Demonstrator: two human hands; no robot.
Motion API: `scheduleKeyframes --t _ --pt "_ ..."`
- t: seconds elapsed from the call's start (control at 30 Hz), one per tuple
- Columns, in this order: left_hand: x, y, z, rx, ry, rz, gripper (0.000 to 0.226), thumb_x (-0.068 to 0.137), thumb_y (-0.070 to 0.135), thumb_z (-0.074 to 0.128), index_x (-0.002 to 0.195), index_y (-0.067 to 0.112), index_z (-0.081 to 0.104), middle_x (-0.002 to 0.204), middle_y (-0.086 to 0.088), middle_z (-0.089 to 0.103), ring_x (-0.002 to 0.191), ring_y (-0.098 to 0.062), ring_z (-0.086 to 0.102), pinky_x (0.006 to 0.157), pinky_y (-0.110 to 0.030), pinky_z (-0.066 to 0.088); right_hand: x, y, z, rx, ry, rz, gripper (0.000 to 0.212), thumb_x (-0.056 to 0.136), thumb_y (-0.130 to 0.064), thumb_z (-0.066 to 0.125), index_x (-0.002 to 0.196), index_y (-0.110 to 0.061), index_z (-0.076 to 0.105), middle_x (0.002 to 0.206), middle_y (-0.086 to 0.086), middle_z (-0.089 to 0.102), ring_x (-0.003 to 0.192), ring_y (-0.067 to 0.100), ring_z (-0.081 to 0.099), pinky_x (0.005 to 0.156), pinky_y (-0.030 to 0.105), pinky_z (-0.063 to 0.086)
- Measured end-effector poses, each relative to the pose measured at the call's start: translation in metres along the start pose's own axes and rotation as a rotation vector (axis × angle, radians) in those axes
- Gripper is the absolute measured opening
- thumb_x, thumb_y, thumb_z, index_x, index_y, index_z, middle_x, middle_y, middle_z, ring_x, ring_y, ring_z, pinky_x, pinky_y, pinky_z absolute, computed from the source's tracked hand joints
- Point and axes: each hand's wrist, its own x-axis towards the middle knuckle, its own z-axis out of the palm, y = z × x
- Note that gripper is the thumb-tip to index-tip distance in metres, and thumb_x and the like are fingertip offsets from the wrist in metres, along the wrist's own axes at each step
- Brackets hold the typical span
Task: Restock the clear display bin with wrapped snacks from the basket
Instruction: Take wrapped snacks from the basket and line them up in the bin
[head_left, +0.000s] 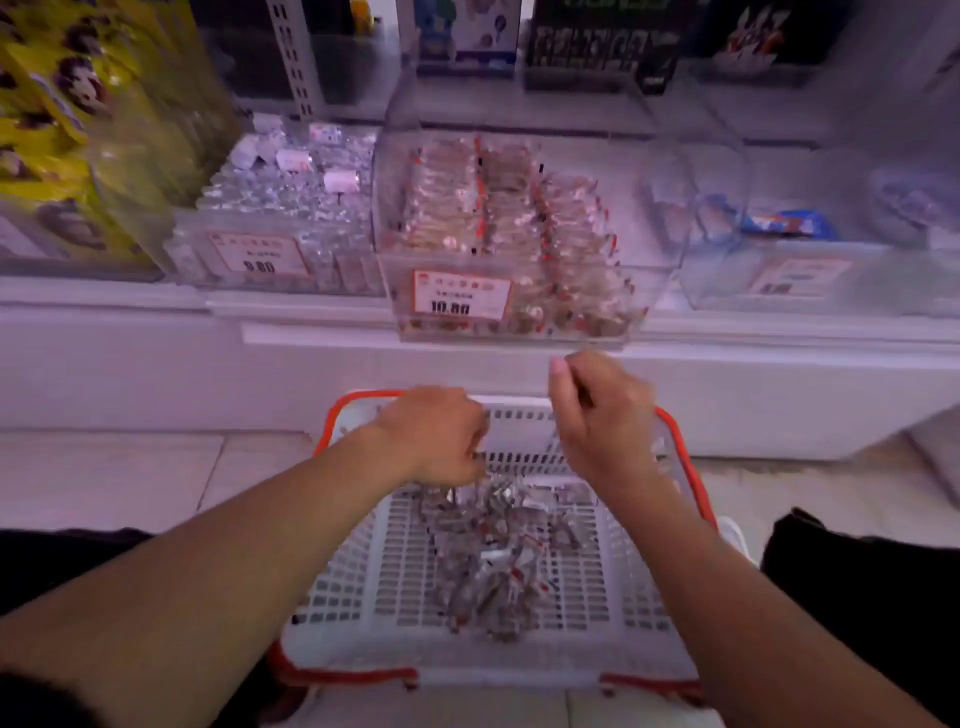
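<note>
A white plastic basket (363, 582) with red handles stands on the floor in front of me, holding a loose pile of wrapped snacks (493, 561). My left hand (436, 436) reaches down into the pile, fingers curled round a few wrappers at its top. My right hand (602, 415) hovers above the basket's far side, fingers loosely curled; whether it holds a wrapper is blurred. Above on the shelf, the clear display bin (654, 244) holds neat rows of the same snacks behind a 10.00 price tag (461, 300).
A clear bin of silver sweets (280, 208) with a 9.00 tag sits left of the display bin. Another clear bin (789, 260) with blue packets stands to the right. Yellow bags (67, 130) fill the far left. A white shelf ledge (311, 364) juts out above the basket.
</note>
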Motion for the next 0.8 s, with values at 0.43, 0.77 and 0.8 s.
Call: scheduleKeyframes --t 0.43,0.77,0.8 --pt "0.01 0.041 0.266 -1.397 -0.206 -1.386 0.088 0.088 0.053 0.065 0.149 -0.002 0.032 0.142 -0.022 0.051 0.121 -0.039 0.057 0.101 -0.049 0.05 -0.194 0.173 0.102 -0.214 -0.86 1.122 0.091 0.087 -0.037 0.067 0.156 -0.017 0.011 0.16 0.02 0.014 0.14 0.04 0.033 0.112 0.044 0.037" --pt "0.04 0.029 0.285 -1.171 -0.217 -1.406 0.071 0.086 0.038 0.076 0.14 0.0 0.05 0.13 -0.017 0.063 0.115 -0.029 0.064 0.085 -0.032 0.053 -0.218 0.167 0.142 -0.254 -0.859 0.922 0.048 0.08 -0.016 0.075 0.123 -0.015 0.055 0.131 0.015 0.045 0.108 0.034 0.055 0.096 0.038 0.048" --pt "0.038 0.031 0.286 -1.167 -0.198 -1.385 0.066 0.085 0.037 0.077 0.135 0.0 0.056 0.117 -0.016 0.07 0.104 -0.024 0.069 0.075 -0.027 0.052 -0.219 0.165 0.143 -0.221 -0.839 0.941 0.046 0.079 -0.011 0.073 0.122 -0.014 0.056 0.129 0.014 0.046 0.103 0.033 0.057 0.093 0.036 0.049"
